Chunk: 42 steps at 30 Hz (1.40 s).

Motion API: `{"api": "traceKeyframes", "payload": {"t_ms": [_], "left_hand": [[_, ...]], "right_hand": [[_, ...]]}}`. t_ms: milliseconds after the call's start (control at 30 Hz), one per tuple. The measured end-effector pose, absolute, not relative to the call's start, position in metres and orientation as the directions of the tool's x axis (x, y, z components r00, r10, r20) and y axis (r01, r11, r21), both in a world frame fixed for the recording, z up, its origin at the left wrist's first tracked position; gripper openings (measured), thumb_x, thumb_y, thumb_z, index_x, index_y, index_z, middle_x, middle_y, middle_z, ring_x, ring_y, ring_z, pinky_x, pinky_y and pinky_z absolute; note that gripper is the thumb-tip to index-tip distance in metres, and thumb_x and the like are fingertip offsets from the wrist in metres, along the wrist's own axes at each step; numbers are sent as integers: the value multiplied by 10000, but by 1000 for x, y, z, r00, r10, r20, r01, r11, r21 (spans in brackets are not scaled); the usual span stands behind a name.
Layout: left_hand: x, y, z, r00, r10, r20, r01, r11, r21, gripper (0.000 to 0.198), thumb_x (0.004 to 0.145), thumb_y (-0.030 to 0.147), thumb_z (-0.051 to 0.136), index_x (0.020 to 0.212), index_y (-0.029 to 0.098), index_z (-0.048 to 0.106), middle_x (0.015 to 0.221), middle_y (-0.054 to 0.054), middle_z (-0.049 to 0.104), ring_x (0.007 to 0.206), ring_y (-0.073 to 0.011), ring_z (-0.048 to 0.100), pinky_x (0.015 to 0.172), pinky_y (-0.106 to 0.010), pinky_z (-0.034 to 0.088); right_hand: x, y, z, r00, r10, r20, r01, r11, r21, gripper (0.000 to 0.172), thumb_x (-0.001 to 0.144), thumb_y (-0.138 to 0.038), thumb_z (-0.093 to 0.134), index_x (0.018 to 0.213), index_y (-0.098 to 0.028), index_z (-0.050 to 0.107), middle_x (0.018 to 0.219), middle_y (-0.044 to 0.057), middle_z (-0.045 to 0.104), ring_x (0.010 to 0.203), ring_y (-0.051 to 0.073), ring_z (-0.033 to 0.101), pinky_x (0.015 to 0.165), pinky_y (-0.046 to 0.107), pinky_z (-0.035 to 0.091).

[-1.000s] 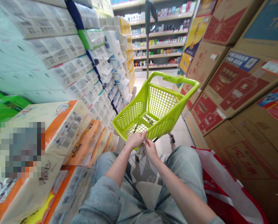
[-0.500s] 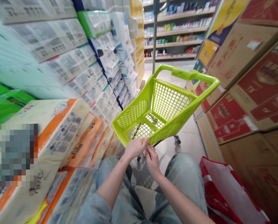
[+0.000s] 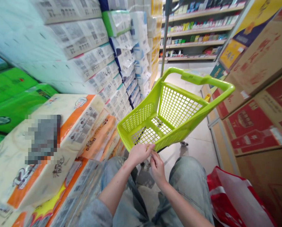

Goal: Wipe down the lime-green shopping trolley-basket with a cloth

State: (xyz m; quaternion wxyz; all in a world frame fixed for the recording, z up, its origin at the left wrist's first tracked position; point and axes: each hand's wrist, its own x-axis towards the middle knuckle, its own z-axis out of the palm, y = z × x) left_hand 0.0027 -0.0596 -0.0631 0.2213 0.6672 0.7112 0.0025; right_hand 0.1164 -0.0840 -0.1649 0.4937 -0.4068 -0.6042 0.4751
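Note:
A lime-green shopping cart [image 3: 190, 126] with a lattice basket stands before my knees, its basket showing nothing inside. My left hand [image 3: 141, 154] is closed, palm down, at the basket's near edge. In front of that edge, my right hand [image 3: 158, 166] is also closed, its curled fingers meeting the fingertips of the left. Whatever lies between the fingers is hidden, and I cannot tell whether either hand grips the cart.
Packs of tissue paper [image 3: 84, 119] are piled close on my left. Cardboard cartons [image 3: 254, 126] line the right side, above a red and white bag [image 3: 235, 198] by my knee. A metal pole [image 3: 165, 44] rises behind the cart. Stocked shelves [image 3: 197, 31] stand beyond.
My view has turned left, so the cart, shelves and packs sit farther right in the picture. Both hands stay closed together at the basket's near edge.

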Motion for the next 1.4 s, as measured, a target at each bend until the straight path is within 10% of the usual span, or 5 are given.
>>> {"api": "traceKeyframes", "payload": {"t_ms": [833,1133,1400], "left_hand": [[-32,-128,-60,-213,971,-106,866,238,440,583,970,379,82,1162,237,614,1064,-28,697,1033,-155,614,884,-251,441],[-45,-151,-78,-135,991,-7,985,135,107,595,971,340,162,911,146,722,812,-114,728,839,-184,664,1044,-400,289],[-38,-157,-90,-193,979,69,977,185,105,606,973,349,196,796,154,743,730,-105,723,778,-170,669,953,-369,351]], "right_hand": [[93,-123,-168,-271,953,135,19,145,-989,282,829,-247,447,988,-197,674,1054,85,672,1021,212,591,962,397,428],[100,-139,-160,-332,920,210,41,236,-971,275,849,-271,430,983,-199,659,1061,86,639,1060,203,555,990,382,386],[116,-128,-151,-478,835,274,45,334,-941,285,859,-195,397,994,-207,647,1019,80,647,1004,191,579,921,342,429]]}}
